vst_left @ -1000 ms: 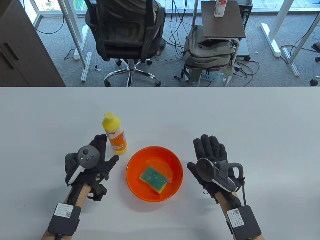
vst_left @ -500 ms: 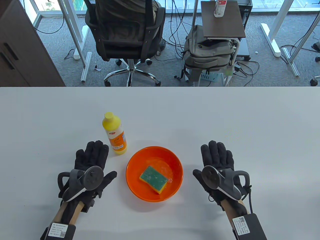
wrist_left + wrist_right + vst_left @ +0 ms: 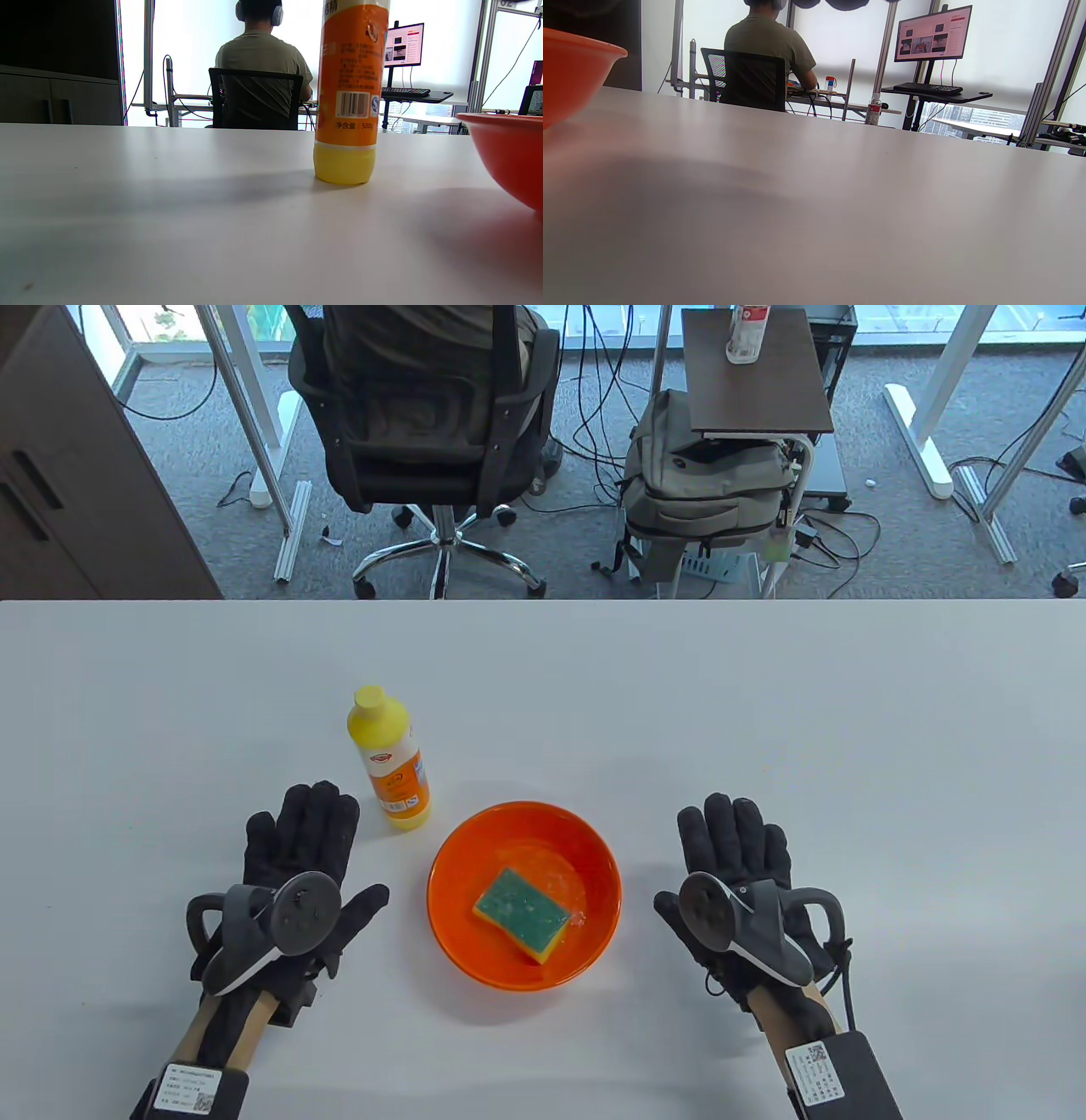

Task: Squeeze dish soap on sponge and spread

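Observation:
A yellow dish soap bottle [image 3: 389, 763] with an orange label and a closed yellow cap stands upright on the white table; it also shows in the left wrist view [image 3: 348, 93]. A green and yellow sponge [image 3: 521, 913] lies in an orange bowl [image 3: 475, 848] at the table's middle. My left hand [image 3: 297, 848] lies flat and empty on the table, left of the bowl and just below the bottle. My right hand [image 3: 736, 848] lies flat and empty right of the bowl. The bowl's rim shows in the left wrist view [image 3: 509, 144] and the right wrist view [image 3: 572, 67].
The white table [image 3: 764, 712] stretches wide to the far edge. Beyond it stand an office chair [image 3: 424, 415], a backpack [image 3: 704, 483] and a small stand with a bottle [image 3: 747, 330].
My left hand has pulled back from beside the bottle toward me, turned palm down and settled flat. My right hand has drawn back slightly. Bottle, bowl and sponge have not moved.

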`<action>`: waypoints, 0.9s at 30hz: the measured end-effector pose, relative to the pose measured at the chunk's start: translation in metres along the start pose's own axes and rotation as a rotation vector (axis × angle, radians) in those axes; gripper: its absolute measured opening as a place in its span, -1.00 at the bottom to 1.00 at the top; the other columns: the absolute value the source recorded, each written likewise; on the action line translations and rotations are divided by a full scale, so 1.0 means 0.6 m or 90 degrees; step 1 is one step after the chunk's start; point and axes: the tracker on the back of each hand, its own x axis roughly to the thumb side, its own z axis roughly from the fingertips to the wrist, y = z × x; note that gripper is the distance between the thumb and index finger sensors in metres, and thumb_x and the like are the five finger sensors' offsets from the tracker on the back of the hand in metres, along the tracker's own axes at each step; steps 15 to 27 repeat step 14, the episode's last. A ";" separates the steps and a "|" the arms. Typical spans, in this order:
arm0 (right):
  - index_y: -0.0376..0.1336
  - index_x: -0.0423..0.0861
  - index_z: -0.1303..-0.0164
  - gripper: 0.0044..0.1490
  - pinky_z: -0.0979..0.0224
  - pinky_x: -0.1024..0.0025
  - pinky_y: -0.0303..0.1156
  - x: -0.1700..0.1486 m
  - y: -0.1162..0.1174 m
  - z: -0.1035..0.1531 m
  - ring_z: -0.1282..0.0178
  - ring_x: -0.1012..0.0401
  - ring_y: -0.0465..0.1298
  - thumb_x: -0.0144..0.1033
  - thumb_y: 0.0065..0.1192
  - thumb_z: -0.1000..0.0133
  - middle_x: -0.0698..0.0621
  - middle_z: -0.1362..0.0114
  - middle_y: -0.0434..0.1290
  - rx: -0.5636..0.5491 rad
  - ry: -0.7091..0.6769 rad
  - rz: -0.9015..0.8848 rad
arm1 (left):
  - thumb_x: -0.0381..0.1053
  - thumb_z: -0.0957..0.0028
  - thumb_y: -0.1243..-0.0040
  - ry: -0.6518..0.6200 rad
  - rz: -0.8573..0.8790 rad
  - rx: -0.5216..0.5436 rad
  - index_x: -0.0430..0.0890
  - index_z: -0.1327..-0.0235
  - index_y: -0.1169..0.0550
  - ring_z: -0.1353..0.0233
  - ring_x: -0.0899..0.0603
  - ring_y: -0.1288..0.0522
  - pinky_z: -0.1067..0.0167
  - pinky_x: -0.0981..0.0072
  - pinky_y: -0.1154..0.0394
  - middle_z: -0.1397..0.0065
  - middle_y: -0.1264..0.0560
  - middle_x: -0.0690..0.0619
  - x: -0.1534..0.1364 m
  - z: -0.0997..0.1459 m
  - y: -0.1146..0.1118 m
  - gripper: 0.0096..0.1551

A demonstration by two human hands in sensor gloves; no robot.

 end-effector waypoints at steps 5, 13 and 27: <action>-0.29 0.18 -0.58 0.20 -0.69 -0.09 -0.09 0.003 -0.001 0.000 -0.74 -0.07 -0.11 0.47 0.02 0.15 0.02 -0.75 -0.23 0.005 0.000 0.007 | 0.53 0.27 0.01 0.001 -0.003 -0.005 0.19 -0.57 0.05 -0.82 -0.09 0.10 -0.68 -0.24 0.12 -0.76 0.10 0.17 0.000 0.000 0.003 0.14; -0.29 0.18 -0.58 0.20 -0.69 -0.09 -0.09 0.003 -0.002 0.000 -0.74 -0.07 -0.10 0.47 0.02 0.15 0.01 -0.75 -0.23 0.010 0.006 0.011 | 0.53 0.27 0.00 0.001 -0.001 -0.008 0.20 -0.57 0.04 -0.82 -0.09 0.10 -0.68 -0.25 0.13 -0.76 0.09 0.17 0.001 0.001 0.002 0.13; -0.29 0.18 -0.58 0.20 -0.69 -0.09 -0.09 0.003 -0.002 0.000 -0.74 -0.07 -0.10 0.47 0.02 0.15 0.01 -0.75 -0.23 0.011 0.007 0.011 | 0.53 0.27 0.00 0.000 -0.004 -0.009 0.20 -0.57 0.04 -0.82 -0.09 0.09 -0.68 -0.24 0.13 -0.76 0.09 0.17 0.002 0.001 0.001 0.13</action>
